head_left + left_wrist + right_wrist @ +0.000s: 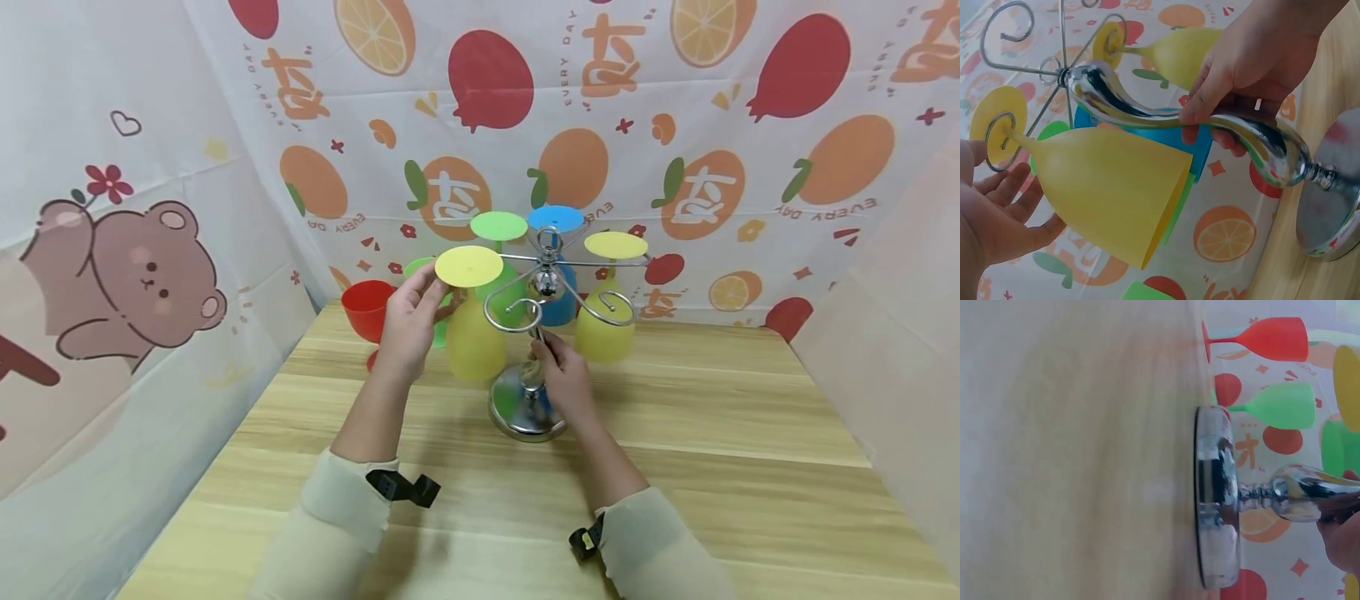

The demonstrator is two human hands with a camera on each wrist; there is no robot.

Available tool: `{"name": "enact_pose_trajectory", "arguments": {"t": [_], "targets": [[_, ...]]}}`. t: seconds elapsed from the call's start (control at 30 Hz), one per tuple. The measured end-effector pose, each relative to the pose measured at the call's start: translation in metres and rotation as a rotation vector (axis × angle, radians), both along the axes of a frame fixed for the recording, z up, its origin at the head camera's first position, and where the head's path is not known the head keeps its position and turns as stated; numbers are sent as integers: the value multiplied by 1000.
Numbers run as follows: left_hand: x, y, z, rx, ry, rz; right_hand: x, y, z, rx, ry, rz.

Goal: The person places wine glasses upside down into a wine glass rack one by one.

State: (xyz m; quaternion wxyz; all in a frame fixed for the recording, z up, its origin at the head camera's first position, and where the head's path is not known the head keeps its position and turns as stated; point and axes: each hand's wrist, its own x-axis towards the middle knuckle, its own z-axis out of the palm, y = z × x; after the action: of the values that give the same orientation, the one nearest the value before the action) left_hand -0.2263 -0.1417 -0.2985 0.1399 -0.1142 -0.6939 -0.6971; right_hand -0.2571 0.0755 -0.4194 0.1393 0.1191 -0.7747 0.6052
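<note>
A chrome goblet stand (pixel 528 408) with curled wire arms stands on the table. My right hand (pixel 566 375) grips its curved stem (pixel 1254 134). My left hand (pixel 408 321) is at the edge of a yellow goblet's round foot (pixel 469 267), its thumb and index finger pinching the rim. That yellow goblet (pixel 1110 187) hangs upside down, its stem within a wire curl (pixel 1000 140); the other left fingers spread beside its bowl. Another yellow goblet (pixel 603 333), a blue goblet (pixel 557 219) and a green goblet (pixel 499 226) hang upside down from other arms.
On the table, left of the stand, a red goblet (pixel 367 310) stands upright. An upright green goblet (pixel 1285 406) is next to it, partly hidden by my left hand in the head view. A printed cloth (pixel 592 108) hangs behind the wooden table (pixel 720 417).
</note>
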Motion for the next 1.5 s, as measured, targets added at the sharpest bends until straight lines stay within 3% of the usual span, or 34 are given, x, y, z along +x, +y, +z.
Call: {"name": "enact_pose_trajectory", "arguments": {"t": [0.27,0.5,0.6,0.7,0.93,1.13,1.23,1.5], "targets": [[-10,-5,3,19,-37,-33,3,-8,-6,-79,-4,27],[-17,-9,3,21,-72,-52,26,-14,19,-72,49,51],[-20,-12,3,25,-84,-54,27,-16,19,-76,79,57],[-22,-14,4,26,-94,-58,26,-18,15,-78,95,68],[-25,-19,4,21,-95,-67,5,-21,-15,-74,56,54],[-30,-19,4,23,-95,-92,3,-20,-20,-79,59,38],[-32,-17,4,28,-90,-104,5,-19,-16,-62,71,17],[-33,-12,6,36,-81,-137,28,-10,14,-29,65,30]]}}
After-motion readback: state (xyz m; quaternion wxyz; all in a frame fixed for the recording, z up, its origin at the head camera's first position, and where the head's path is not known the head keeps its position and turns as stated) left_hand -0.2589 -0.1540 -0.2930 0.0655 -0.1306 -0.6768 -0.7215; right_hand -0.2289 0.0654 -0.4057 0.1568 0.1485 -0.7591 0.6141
